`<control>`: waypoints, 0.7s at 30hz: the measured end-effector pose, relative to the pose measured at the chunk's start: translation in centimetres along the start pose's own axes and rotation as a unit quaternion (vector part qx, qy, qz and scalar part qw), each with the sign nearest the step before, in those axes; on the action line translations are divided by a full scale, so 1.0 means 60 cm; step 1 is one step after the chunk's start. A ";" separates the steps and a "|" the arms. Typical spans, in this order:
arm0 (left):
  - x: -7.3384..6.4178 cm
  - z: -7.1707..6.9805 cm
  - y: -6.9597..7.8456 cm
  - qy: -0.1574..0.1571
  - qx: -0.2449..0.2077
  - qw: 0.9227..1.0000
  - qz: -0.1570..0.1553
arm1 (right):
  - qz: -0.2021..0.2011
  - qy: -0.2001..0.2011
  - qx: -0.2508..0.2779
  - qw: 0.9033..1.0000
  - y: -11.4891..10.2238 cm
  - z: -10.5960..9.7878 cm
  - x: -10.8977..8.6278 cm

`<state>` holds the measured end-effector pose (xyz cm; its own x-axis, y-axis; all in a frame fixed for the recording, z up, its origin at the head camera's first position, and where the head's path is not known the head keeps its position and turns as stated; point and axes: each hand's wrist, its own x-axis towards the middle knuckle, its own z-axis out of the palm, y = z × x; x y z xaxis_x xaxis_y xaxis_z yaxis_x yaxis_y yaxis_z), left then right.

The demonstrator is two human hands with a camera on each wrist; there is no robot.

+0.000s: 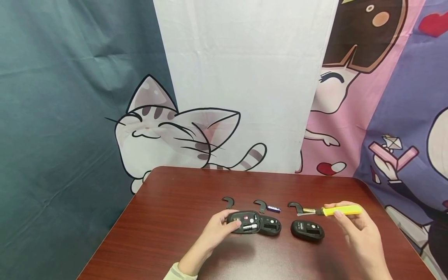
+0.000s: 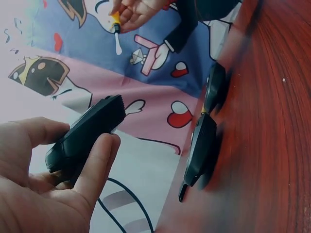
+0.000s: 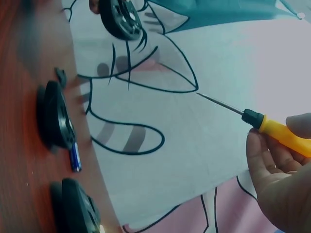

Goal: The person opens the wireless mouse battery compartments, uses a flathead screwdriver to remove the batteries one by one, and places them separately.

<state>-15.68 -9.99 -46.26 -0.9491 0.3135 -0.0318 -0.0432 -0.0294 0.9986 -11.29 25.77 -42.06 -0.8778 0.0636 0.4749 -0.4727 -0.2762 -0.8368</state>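
Note:
My left hand (image 1: pixel 216 232) grips a black computer mouse (image 1: pixel 242 216) above the table, its underside turned up. A silver battery (image 1: pixel 250 226) lies in its opened compartment. In the left wrist view the mouse (image 2: pixel 90 131) is held between thumb and fingers. My right hand (image 1: pixel 362 231) holds a screwdriver (image 1: pixel 343 210) by its yellow handle; its thin metal shaft (image 3: pixel 221 104) points left, apart from the mouse. Two more black mice lie underside up on the table: one mouse (image 1: pixel 271 226) partly behind the held one, another mouse (image 1: pixel 307 232) nearer my right hand.
Behind the mice lie three dark curved covers: a left cover (image 1: pixel 229 202), a middle cover (image 1: pixel 261 205) and a right cover (image 1: pixel 295 206). A purple-blue battery (image 1: pixel 273 209) and a gold battery (image 1: pixel 309 210) lie beside them. A cartoon cloth hangs behind the reddish-brown table (image 1: pixel 157 225).

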 end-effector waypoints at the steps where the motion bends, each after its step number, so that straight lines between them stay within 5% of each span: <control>1: 0.000 0.001 0.000 -0.002 0.001 1.000 0.000 | -0.005 -0.008 0.010 1.000 -0.001 0.003 0.000; 12: 0.004 0.011 0.001 -0.006 -0.008 1.000 0.014 | -0.011 -0.030 0.017 0.999 0.001 0.032 -0.008; 21: 0.007 0.021 0.004 -0.007 -0.021 1.000 0.019 | 0.007 0.016 -0.138 0.990 0.000 0.062 -0.019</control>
<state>-15.68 -8.68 -45.95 -0.9455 0.3255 0.0063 -0.0212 -0.0810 0.9965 -9.98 22.10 -41.61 -0.8847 0.0923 0.4570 -0.4593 -0.0042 -0.8883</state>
